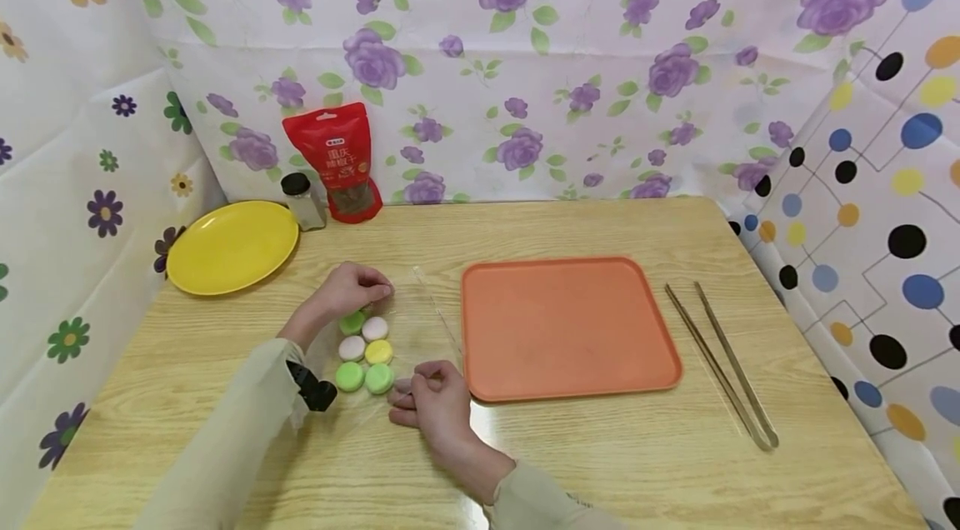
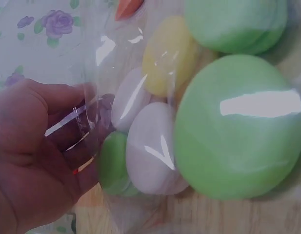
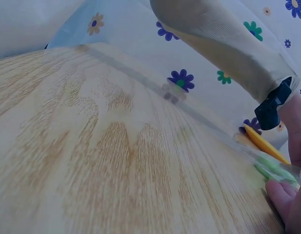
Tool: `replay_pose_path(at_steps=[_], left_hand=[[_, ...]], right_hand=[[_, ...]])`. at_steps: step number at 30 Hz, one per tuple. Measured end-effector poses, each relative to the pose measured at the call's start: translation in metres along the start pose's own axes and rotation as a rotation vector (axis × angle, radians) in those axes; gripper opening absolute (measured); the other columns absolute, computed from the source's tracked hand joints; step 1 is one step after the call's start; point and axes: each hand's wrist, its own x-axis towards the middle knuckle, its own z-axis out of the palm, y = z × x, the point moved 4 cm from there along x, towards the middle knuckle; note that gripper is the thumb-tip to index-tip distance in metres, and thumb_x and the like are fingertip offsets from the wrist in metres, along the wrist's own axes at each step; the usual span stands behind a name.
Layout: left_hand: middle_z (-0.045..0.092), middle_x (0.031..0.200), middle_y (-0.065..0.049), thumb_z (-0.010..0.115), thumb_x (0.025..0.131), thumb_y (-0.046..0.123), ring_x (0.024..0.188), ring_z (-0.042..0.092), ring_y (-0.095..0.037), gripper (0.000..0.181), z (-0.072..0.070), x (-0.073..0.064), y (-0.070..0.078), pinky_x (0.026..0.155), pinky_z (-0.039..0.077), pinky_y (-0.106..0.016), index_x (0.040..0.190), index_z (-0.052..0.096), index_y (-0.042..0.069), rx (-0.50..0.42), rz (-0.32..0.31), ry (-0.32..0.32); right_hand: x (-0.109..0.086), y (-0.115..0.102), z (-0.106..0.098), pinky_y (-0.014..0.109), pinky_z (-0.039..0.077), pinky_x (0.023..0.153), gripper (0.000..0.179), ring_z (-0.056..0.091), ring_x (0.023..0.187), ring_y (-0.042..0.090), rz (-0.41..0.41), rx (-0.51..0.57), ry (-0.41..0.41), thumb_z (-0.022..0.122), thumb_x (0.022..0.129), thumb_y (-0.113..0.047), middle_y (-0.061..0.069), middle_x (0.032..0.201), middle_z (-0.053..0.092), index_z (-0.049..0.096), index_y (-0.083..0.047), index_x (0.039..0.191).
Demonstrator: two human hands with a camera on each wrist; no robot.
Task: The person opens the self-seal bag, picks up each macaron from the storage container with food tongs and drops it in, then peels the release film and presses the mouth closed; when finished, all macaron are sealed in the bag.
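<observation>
A clear plastic bag [image 1: 412,322] lies on the table, its long edge reaching toward the tray. Several macarons are inside: green ones [image 1: 349,377], pale pink ones [image 1: 352,348] and a yellow one [image 1: 378,352]. At the bag's far end my left hand [image 1: 347,293] pinches the plastic between thumb and fingers. Up close in the left wrist view, the large green macaron [image 2: 238,141] shows glare from the film. My right hand [image 1: 438,405] pinches the bag's near right corner, beside a green macaron; only its fingertips [image 3: 282,197] appear in the right wrist view.
An orange tray [image 1: 566,330] lies right of the bag, with metal tongs [image 1: 767,435] beyond it. At the back left are a yellow plate [image 1: 232,248], a black-capped jar [image 1: 303,203] and a red pouch [image 1: 341,159]. Patterned cloth walls [image 1: 517,97] border the table.
</observation>
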Motion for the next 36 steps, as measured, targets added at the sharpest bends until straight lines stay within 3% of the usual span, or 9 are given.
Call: replay_pose_path(at_steps=[8, 15, 18, 21, 24, 27, 30, 33, 36], left_hand=[[0.072, 0.096, -0.021, 0.062, 0.099, 0.007, 0.085, 0.071, -0.024, 0.025, -0.014, -0.012, -0.005, 0.074, 0.06, -0.034, 0.113, 0.064, -0.013, -0.227, 0.038, 0.009], [0.072, 0.104, -0.022, 0.061, 0.101, 0.007, 0.093, 0.072, -0.025, 0.033, -0.029, -0.034, -0.005, 0.087, 0.056, -0.048, 0.122, 0.056, -0.017, -0.4, 0.024, 0.035], [0.073, 0.102, -0.016, 0.062, 0.101, 0.01, 0.09, 0.073, -0.02, 0.035, -0.035, -0.043, -0.001, 0.089, 0.054, -0.05, 0.124, 0.055, -0.016, -0.47, 0.0, 0.091], [0.074, 0.1, -0.01, 0.063, 0.1, 0.012, 0.09, 0.073, -0.017, 0.034, -0.038, -0.055, 0.008, 0.088, 0.055, -0.046, 0.122, 0.057, -0.013, -0.56, 0.019, 0.156], [0.075, 0.097, -0.008, 0.066, 0.099, 0.011, 0.09, 0.073, -0.018, 0.024, -0.041, -0.072, 0.022, 0.084, 0.057, -0.04, 0.115, 0.064, -0.006, -0.674, 0.098, 0.225], [0.076, 0.096, -0.008, 0.066, 0.097, 0.007, 0.088, 0.074, -0.019, 0.013, -0.045, -0.094, 0.045, 0.082, 0.058, -0.035, 0.107, 0.069, 0.0, -0.745, 0.23, 0.314], [0.075, 0.096, -0.011, 0.065, 0.096, 0.0, 0.087, 0.074, -0.022, 0.012, -0.048, -0.116, 0.077, 0.081, 0.058, -0.034, 0.106, 0.07, -0.004, -0.763, 0.386, 0.433], [0.075, 0.098, -0.014, 0.065, 0.095, -0.005, 0.087, 0.074, -0.024, 0.015, -0.046, -0.133, 0.106, 0.08, 0.058, -0.035, 0.107, 0.067, -0.012, -0.766, 0.503, 0.53], [0.075, 0.096, -0.017, 0.064, 0.094, -0.009, 0.084, 0.074, -0.026, 0.016, -0.038, -0.143, 0.123, 0.077, 0.059, -0.038, 0.106, 0.062, -0.02, -0.804, 0.55, 0.556]], right_hand=[[-0.003, -0.006, 0.001, 0.041, 0.061, 0.063, 0.014, 0.073, 0.085, 0.032, -0.033, -0.068, -0.008, 0.049, 0.101, 0.002, 0.02, 0.098, 0.07, 0.05, 0.007, 0.113], [0.002, -0.023, -0.004, 0.035, 0.06, 0.057, 0.015, 0.071, 0.075, 0.026, -0.099, -0.185, 0.008, 0.052, 0.1, -0.001, 0.018, 0.091, 0.072, 0.058, 0.006, 0.112], [0.007, -0.038, -0.011, 0.035, 0.06, 0.056, 0.015, 0.071, 0.071, 0.029, -0.205, -0.237, 0.009, 0.055, 0.1, 0.0, 0.021, 0.087, 0.072, 0.063, 0.008, 0.108], [0.013, -0.061, -0.02, 0.035, 0.06, 0.057, 0.014, 0.07, 0.07, 0.036, -0.387, -0.328, -0.021, 0.057, 0.099, 0.001, 0.022, 0.087, 0.072, 0.068, 0.009, 0.104], [0.013, -0.094, -0.03, 0.03, 0.06, 0.064, 0.013, 0.072, 0.076, 0.033, -0.593, -0.48, -0.045, 0.061, 0.099, -0.002, 0.015, 0.088, 0.074, 0.072, 0.004, 0.101], [0.009, -0.136, -0.037, 0.02, 0.055, 0.065, 0.012, 0.073, 0.081, 0.024, -0.781, -0.614, -0.047, 0.065, 0.098, -0.004, 0.008, 0.091, 0.076, 0.076, 0.0, 0.099], [0.002, -0.178, -0.039, 0.017, 0.045, 0.05, 0.013, 0.071, 0.075, 0.018, -0.901, -0.62, -0.074, 0.065, 0.098, -0.004, 0.007, 0.095, 0.076, 0.076, 0.0, 0.101], [-0.003, -0.208, -0.04, 0.018, 0.047, 0.049, 0.014, 0.072, 0.077, 0.016, -0.914, -0.536, -0.127, 0.064, 0.099, -0.006, 0.01, 0.096, 0.076, 0.075, 0.001, 0.102], [-0.01, -0.224, -0.043, 0.026, 0.058, 0.06, 0.015, 0.073, 0.079, 0.019, -0.865, -0.474, -0.173, 0.061, 0.1, -0.006, 0.014, 0.093, 0.075, 0.073, 0.004, 0.102]])
